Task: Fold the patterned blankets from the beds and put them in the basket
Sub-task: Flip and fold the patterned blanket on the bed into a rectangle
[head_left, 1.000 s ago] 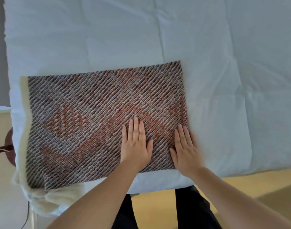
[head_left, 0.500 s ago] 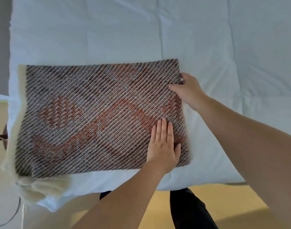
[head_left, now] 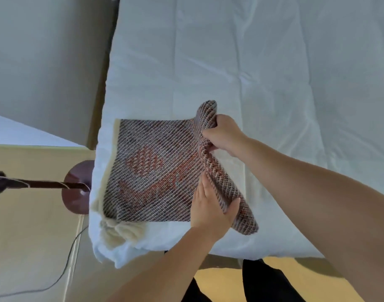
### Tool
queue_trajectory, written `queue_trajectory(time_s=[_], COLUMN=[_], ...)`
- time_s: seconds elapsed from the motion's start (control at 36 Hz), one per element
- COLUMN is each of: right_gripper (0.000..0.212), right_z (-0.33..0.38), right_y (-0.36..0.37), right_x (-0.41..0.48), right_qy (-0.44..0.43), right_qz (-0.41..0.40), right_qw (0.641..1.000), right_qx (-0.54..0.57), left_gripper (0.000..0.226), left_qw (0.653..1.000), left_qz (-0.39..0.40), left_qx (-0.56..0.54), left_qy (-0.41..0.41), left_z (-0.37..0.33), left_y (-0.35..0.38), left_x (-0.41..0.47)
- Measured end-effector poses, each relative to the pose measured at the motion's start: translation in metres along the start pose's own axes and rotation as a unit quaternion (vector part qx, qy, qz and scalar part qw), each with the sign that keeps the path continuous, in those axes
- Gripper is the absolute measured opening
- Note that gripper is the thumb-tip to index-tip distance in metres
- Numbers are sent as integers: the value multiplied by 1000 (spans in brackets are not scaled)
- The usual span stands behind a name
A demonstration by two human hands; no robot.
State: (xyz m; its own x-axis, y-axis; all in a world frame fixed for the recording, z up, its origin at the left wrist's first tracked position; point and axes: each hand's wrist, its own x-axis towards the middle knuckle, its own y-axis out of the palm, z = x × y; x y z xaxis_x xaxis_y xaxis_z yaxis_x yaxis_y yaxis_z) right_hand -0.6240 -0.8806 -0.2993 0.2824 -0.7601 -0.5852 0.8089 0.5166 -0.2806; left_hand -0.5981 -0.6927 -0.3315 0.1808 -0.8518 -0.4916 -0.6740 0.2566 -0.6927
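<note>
Blanket (head_left: 156,171) lies at the near left corner of the bed (head_left: 273,62), already folded down to a small rectangle. Your right hand (head_left: 223,134) grips its far right corner and your left hand (head_left: 210,212) clamps the near right edge, both lifted for another fold. Remaining: finish that fold, then basket, which isn't in view.

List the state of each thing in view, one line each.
blanket, folded, flat on the bed except its right edge, which is raised and curls leftward
left hand, grips the raised edge at the near end
right hand, grips the raised edge at the far corner
bed, white cover on, lightly creased
lamp, base on the floor beside the bed; lit or not, cannot tell
</note>
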Motion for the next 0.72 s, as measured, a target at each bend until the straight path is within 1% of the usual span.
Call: queue_trajectory(time_s=[0.08, 0.14, 0.19, 0.25, 0.31, 0.39, 0.44, 0.56, 0.64, 0.69, 0.72], right_gripper=[29, 34, 23, 14, 15, 10, 11, 11, 13, 22, 19], right_z=[23, 41, 57, 68, 77, 86, 90, 95, 93, 90, 89], right_y=[29, 53, 79, 105, 130, 167, 190, 229, 254, 268, 274], right_x=[-3, -6, -9, -5, 1, 12, 21, 43, 60, 73, 81], right_qy=[2, -1, -1, 3, -7, -16, -12, -5, -7, -8, 0], right_qz=[-24, -42, -48, -36, -29, -29, -23, 1, -4, -13, -14], right_qw=[1000, 999, 999, 999, 998, 998, 997, 994, 991, 989, 988], right_qx=[-6, -13, -19, -32, -58, -57, -66, -106, -132, -144, -151], left_gripper=[105, 102, 92, 76, 64, 53, 45, 42, 40, 42, 42], left_qw=[998, 994, 990, 986, 982, 978, 978, 979, 981, 983, 984], left_qz=[-12, -26, -46, -70, -88, -104, -110, -112, -101, -97, -98], left_qx=[-57, -91, -115, -126, -131, -127, -122, -110, -99, -91, -85], left_qy=[-38, -52, -67, -85, -106, -128, -128, -131, -130, -124, -121], left_z=[14, 29, 49, 74, 102, 148, 176, 224, 253, 271, 280], left_y=[-33, -53, -73, -91, -106, -120, -126, -134, -139, -144, -145], left_x=[-17, -26, -31, -34, -33, -31, -28, -17, -6, 4, 9])
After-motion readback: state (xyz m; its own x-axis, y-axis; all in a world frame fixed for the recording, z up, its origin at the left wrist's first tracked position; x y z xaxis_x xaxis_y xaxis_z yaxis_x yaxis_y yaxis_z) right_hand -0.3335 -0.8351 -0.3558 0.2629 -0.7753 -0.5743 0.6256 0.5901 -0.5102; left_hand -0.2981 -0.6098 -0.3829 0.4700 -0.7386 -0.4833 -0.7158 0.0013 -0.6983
